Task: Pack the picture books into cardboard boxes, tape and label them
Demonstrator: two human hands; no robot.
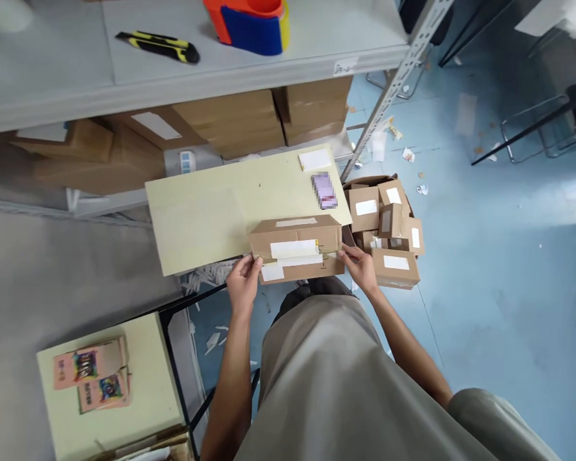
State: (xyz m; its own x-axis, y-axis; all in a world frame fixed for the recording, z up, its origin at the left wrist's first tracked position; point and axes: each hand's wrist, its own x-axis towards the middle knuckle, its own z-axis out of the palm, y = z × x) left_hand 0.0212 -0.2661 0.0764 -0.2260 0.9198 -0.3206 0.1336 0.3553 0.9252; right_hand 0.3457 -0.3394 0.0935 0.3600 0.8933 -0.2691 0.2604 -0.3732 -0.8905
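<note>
Box [297,250] overhanging the counter's [196,214] edge, four o'clock from its centre. Left hand [244,275] at eight o'clock and right hand [359,264] at three grasp its opposite ends, probably for even balance.

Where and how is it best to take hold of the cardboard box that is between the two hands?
Probably at the two short ends of the cardboard box, the left hand coming from the left and the right hand from the right. The box is long and stretches crosswise before the person, so its ends face the hands.
</note>
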